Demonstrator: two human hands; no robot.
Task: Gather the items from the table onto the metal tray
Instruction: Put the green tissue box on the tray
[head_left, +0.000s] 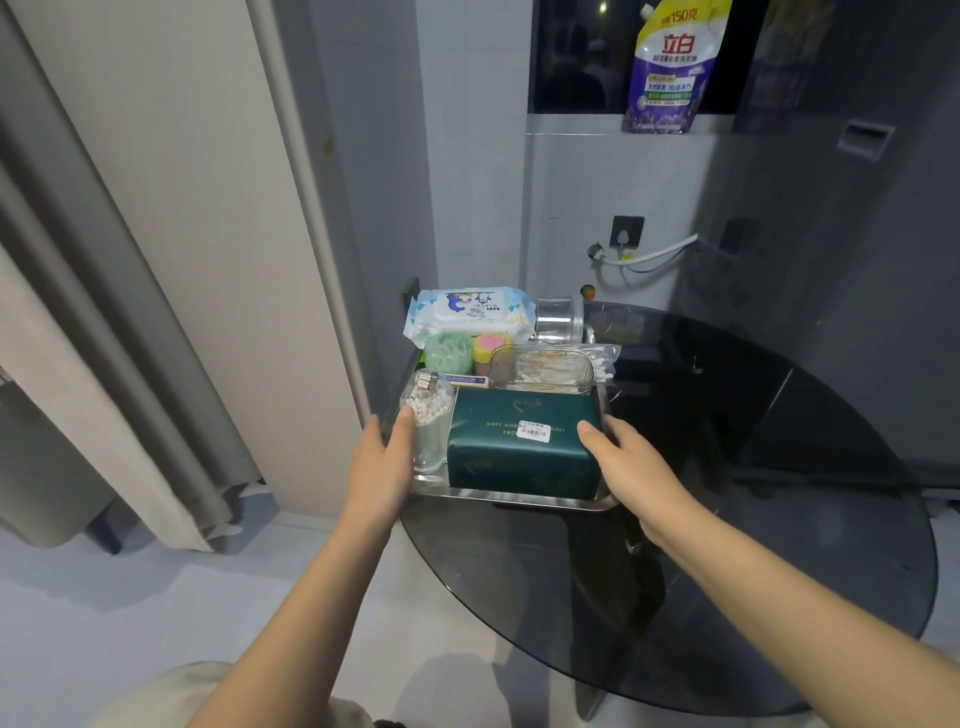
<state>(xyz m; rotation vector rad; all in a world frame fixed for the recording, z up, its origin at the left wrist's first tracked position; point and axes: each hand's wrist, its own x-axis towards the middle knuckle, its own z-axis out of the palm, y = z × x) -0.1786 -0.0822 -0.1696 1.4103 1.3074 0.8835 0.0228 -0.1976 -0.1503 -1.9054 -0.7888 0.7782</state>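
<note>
The metal tray (519, 500) rests on the left edge of a dark glass round table (753, 545). It holds a dark green tissue pack (519, 447), a clear jar of cotton swabs (428, 415), a clear box of swabs (540, 369), a baby wipes pack (470, 314), a green floss tub (447, 353), a pink and yellow item (488, 348) and a clear round container (558, 317). My left hand (384, 462) grips the tray's left side, thumb against the swab jar. My right hand (631, 467) grips the tray's right side, thumb on the tissue pack.
A grey curtain (130, 338) hangs at the left beside a white wall. A purple detergent pouch (670, 67) stands on the window ledge behind. A white hose (649, 254) runs along the tiled wall. Pale floor lies below the table's left edge.
</note>
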